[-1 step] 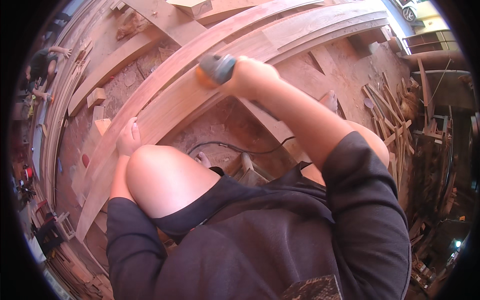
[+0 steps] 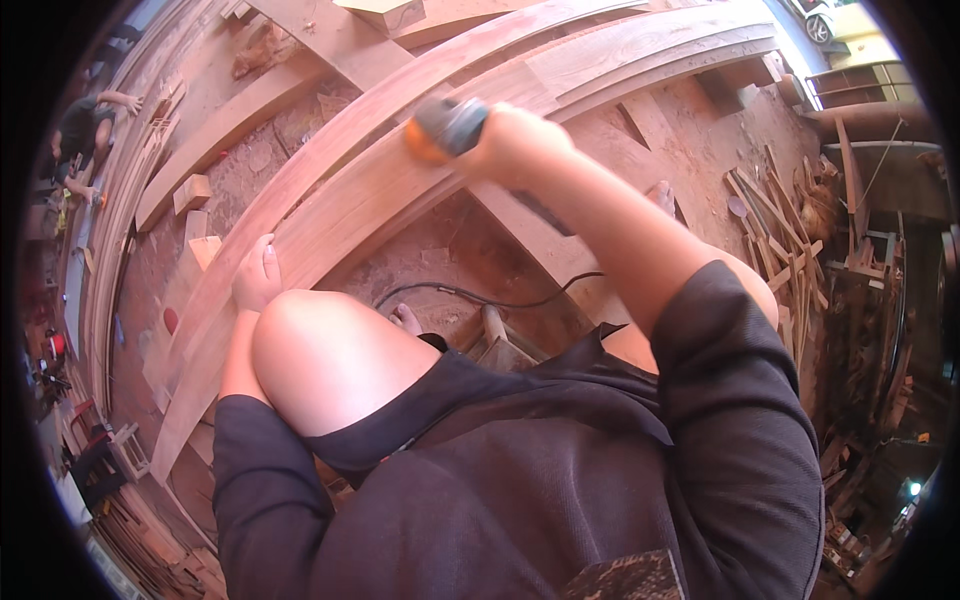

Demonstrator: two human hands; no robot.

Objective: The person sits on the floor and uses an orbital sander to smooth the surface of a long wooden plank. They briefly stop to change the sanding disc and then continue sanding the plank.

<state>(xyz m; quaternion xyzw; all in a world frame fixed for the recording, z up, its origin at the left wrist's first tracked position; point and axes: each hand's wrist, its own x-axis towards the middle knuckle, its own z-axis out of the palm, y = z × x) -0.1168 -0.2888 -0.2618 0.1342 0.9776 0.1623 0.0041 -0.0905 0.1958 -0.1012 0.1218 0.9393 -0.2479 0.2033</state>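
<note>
My right hand (image 2: 515, 145) is closed around an angle grinder (image 2: 462, 124) with a dark grey head, a blue-grey body and orange at its front. The grinder's head meets the upper face of a long curved wooden plank (image 2: 350, 215) in front of me. Motion blurs the tool and the hand a little. My left hand (image 2: 258, 278) lies on the plank's left part beside my knee, fingers stretched out. Another curved plank (image 2: 330, 160) runs along the far side of the first. More curved boards (image 2: 650, 55) overlap at the upper right.
A black cord (image 2: 470, 295) loops between my legs. Small wood blocks (image 2: 191, 194) and a thick beam (image 2: 230, 140) lie at the left. Scrap sticks (image 2: 775, 235) are heaped at the right. Another person (image 2: 85, 135) crouches at the far left near stacked long strips (image 2: 125, 220).
My right hand and the grinder have shifted slightly to the right along the plank. My left hand stays in place.
</note>
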